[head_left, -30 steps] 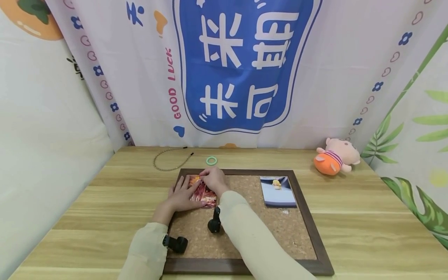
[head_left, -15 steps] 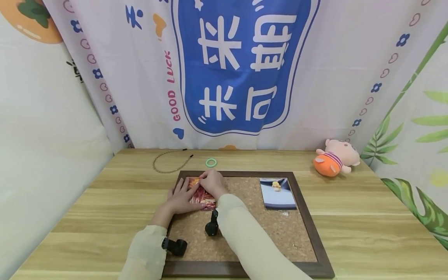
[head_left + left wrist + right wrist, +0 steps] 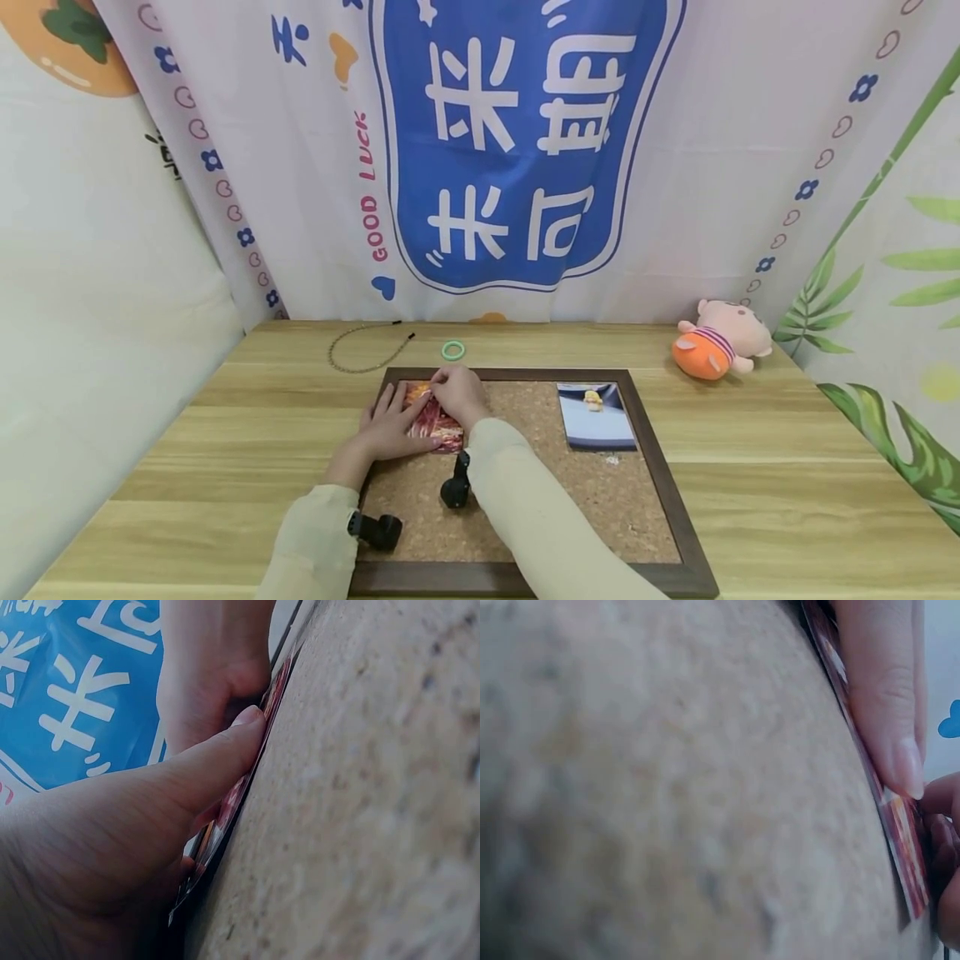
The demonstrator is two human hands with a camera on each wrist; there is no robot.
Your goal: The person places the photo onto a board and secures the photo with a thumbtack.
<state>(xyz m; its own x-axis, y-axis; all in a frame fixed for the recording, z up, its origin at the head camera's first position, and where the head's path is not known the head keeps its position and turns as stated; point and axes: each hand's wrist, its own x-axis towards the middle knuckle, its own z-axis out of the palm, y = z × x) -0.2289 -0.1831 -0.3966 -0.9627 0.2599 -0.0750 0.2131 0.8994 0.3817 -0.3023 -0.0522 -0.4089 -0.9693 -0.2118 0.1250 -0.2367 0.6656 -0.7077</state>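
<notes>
A red-and-orange photo [image 3: 438,421] lies at the upper left of a dark-framed corkboard [image 3: 536,483]. My left hand [image 3: 390,427] rests over the photo's left side, fingers spread, with the thumb along its lower part. In the left wrist view this thumb [image 3: 217,761] presses close to the photo's edge. At the photo's top, my right hand [image 3: 459,392] has its thumb and fingertips drawn together in a pinch; what sits between them is hidden. The right wrist view has a left-hand finger [image 3: 889,727] on the photo [image 3: 907,847], right beside the right hand's curled fingers [image 3: 945,832].
A second photo [image 3: 597,425] with a small yellow figure lies at the board's upper right, whitish bits [image 3: 612,460] just below it. Behind the board are a green ring [image 3: 453,351] and a thin chain [image 3: 348,367]. A plush toy [image 3: 720,340] lies at the table's back right.
The head view has tilted slightly, so the scene sits a little lower. My right hand's fingertips shift slightly at the photo's top; my left hand stays in place on the photo.
</notes>
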